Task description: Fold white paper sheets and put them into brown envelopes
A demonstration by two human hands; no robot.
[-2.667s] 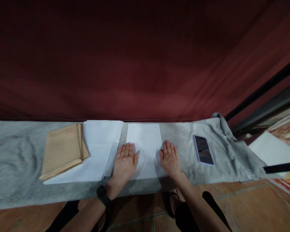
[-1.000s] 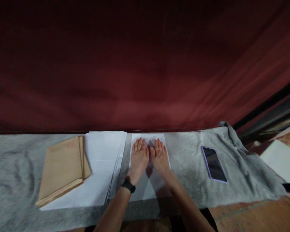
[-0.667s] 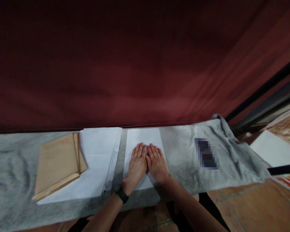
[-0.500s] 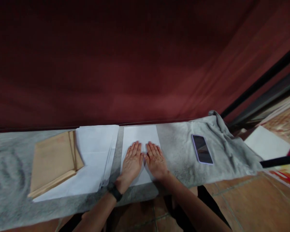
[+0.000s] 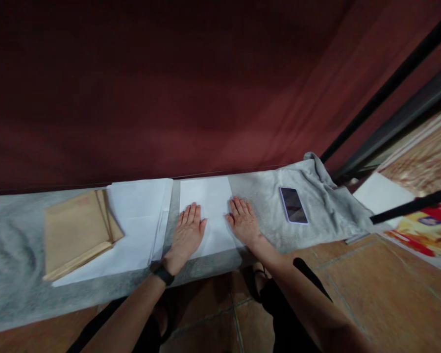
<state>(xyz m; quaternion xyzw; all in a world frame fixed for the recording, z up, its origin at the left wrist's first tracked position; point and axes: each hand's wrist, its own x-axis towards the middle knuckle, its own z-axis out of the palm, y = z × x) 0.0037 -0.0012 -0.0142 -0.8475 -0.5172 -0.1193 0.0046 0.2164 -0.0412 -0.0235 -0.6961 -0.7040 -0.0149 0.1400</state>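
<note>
A white sheet of paper [image 5: 215, 223] lies flat in front of me on a grey cloth. My left hand [image 5: 188, 230] rests palm down on its left edge, fingers stretched out. On the opposite edge lies my right hand [image 5: 244, 220], also flat, its fingers reaching partly over the cloth. Bare paper shows between the two hands, and neither holds anything. Left of the sheet is a stack of white paper [image 5: 139, 220], with several brown paper envelopes [image 5: 75, 230] lying across its left part.
A phone [image 5: 293, 205] in a light purple case lies to the right on the grey cloth [image 5: 257, 191]. Behind hangs a dark red curtain [image 5: 206, 108]. Black bars [image 5: 393, 90] stand at the right, near a colourful printed package [image 5: 426, 230] above the tiled floor [image 5: 382, 289].
My hands have slid apart, from side by side at the sheet's middle out to its left and right edges. The whole view has shifted a little.
</note>
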